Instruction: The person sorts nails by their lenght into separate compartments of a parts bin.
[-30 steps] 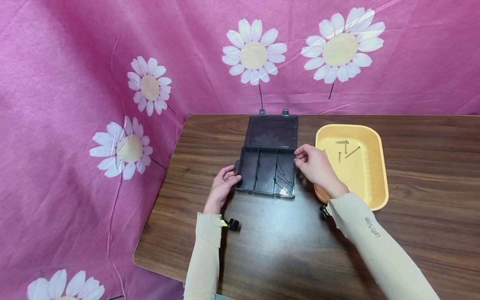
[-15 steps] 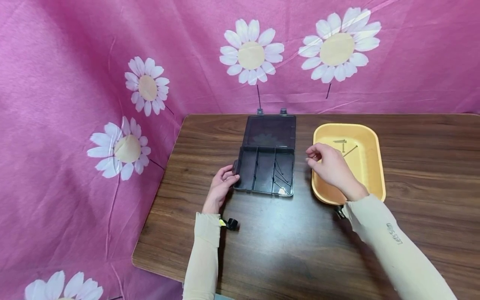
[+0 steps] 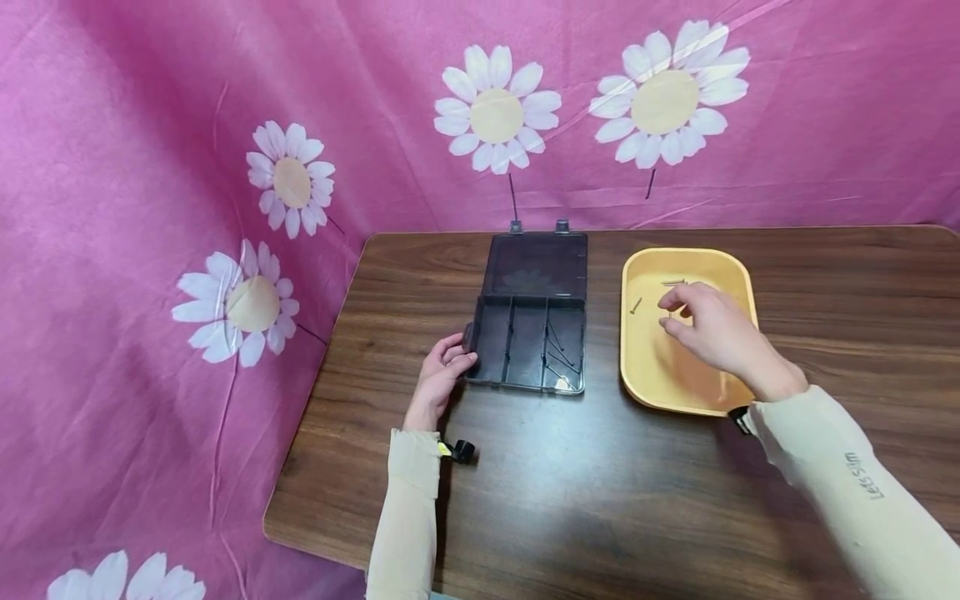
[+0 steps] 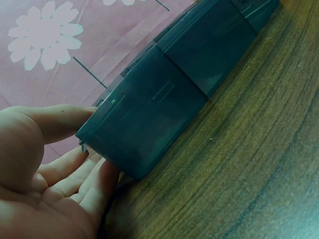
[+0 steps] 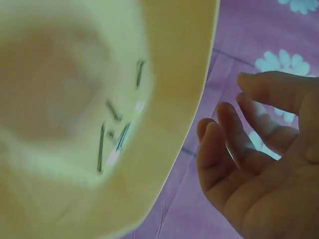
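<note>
My left hand [image 3: 435,385] grips the left edge of a dark see-through compartment box [image 3: 491,337]. In the left wrist view, the thumb lies on the rim of the box [image 4: 144,109], with the fingers against its side below. The box stands open, its lid [image 3: 536,265] laid back. Several thin dark screws [image 3: 556,337] lie in its right compartment. Over a yellow tray [image 3: 647,371] hovers my right hand [image 3: 716,333], fingers loosely bent and holding nothing. A screw [image 3: 636,306] lies at the tray's left; several screws [image 5: 101,149] show in the right wrist view, some hidden from the head view.
A brown wood-grain table [image 3: 570,492] carries both containers, with a gap of table between them. Behind and to the left hangs a pink cloth [image 3: 397,108] with white flowers. A small black wrist camera [image 3: 463,452] is strapped at my left wrist.
My right hand has moved right, from the box's right edge to above the tray, uncovering the tray's left side. The left hand stays on the box.
</note>
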Demonstrator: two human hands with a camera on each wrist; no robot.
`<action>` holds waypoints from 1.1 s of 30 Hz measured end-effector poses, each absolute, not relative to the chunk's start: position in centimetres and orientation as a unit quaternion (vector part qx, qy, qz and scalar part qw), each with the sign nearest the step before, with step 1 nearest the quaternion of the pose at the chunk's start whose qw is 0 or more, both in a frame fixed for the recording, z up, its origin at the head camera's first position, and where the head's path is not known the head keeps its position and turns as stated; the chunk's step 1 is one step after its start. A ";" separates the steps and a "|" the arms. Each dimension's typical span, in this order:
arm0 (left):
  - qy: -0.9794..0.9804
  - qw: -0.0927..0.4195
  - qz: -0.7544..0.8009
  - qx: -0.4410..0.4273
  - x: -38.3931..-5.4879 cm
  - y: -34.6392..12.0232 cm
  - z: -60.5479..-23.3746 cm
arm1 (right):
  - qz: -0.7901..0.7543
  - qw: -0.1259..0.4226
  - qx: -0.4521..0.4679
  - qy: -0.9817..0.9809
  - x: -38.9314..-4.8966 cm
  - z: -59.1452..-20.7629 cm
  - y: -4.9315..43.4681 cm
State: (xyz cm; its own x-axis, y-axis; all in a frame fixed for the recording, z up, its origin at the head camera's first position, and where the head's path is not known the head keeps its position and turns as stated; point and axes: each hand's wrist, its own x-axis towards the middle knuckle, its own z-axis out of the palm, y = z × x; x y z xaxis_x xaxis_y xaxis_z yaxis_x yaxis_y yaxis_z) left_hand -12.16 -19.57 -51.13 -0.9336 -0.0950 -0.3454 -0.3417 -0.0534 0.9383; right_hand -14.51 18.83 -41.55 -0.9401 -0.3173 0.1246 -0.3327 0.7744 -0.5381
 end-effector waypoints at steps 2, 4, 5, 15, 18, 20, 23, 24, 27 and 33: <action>0.680 0.087 0.709 -0.163 -12.1 -19.6 -51.2 | 0.274 0.010 0.185 -0.944 -14.6 -41.6 19.7; 0.681 0.085 0.709 -0.162 -12.0 -19.7 -51.3 | 0.260 0.010 0.199 -0.945 -14.8 -41.7 20.5; 0.682 0.084 0.708 -0.162 -12.0 -19.7 -51.3 | 0.254 0.012 0.206 -0.945 -14.8 -41.8 20.9; 0.686 0.084 0.705 -0.159 -12.1 -19.8 -51.4 | 0.191 0.007 0.260 -0.946 -15.7 -42.9 23.2; 0.683 0.084 0.707 -0.160 -12.1 -19.8 -51.5 | 0.161 0.008 0.275 -0.948 -16.0 -43.6 23.4; 0.681 0.085 0.711 -0.156 -12.2 -19.8 -51.5 | 0.140 0.003 0.278 -0.950 -16.3 -44.0 23.4; 0.675 0.092 0.716 -0.152 -12.2 -19.8 -51.2 | 0.114 -0.006 0.278 -0.954 -16.6 -44.5 23.5; 0.675 0.093 0.717 -0.150 -12.2 -19.8 -51.2 | 0.105 -0.011 0.276 -0.955 -16.8 -44.7 23.5; 0.674 0.091 0.717 -0.152 -12.2 -19.8 -51.2 | 0.101 -0.034 0.256 -0.961 -17.1 -45.1 23.6; 0.672 0.082 0.719 -0.155 -12.4 -19.8 -51.6 | 0.072 -0.021 0.275 -0.959 -17.7 -45.8 23.6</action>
